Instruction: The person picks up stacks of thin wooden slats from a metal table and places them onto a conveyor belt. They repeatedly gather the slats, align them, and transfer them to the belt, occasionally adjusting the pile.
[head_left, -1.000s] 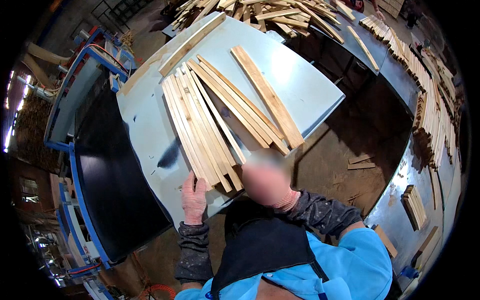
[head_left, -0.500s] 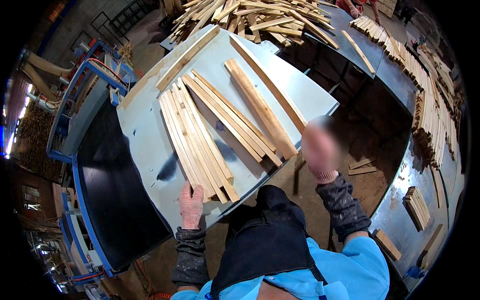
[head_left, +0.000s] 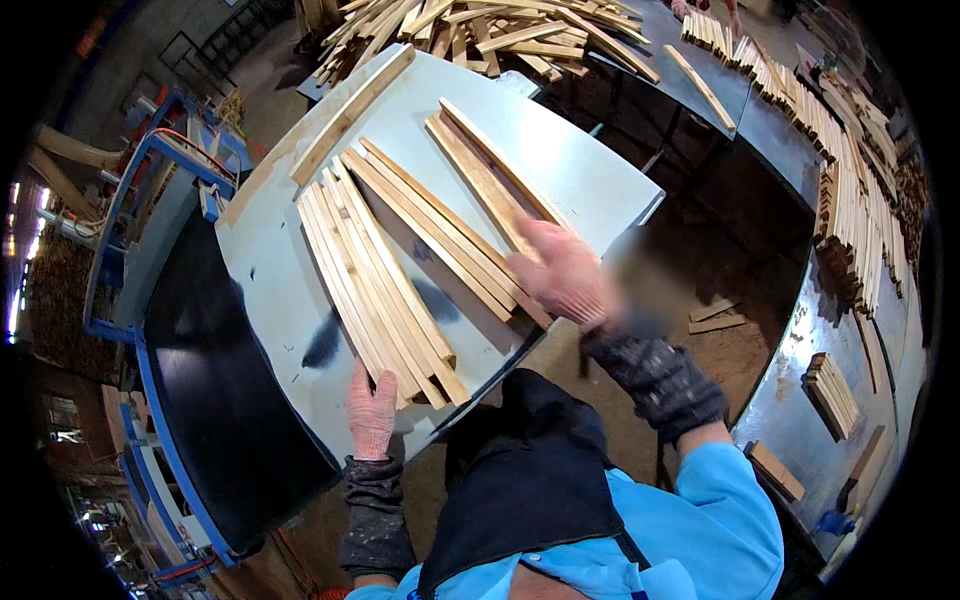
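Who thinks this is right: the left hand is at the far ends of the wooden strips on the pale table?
Not the far ends: the head view shows the left hand at the near ends of the wooden strips on the pale table.

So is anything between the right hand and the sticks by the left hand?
Yes, the middle sticks lie between the right hand and the left bundle, with the left hand at its near end.
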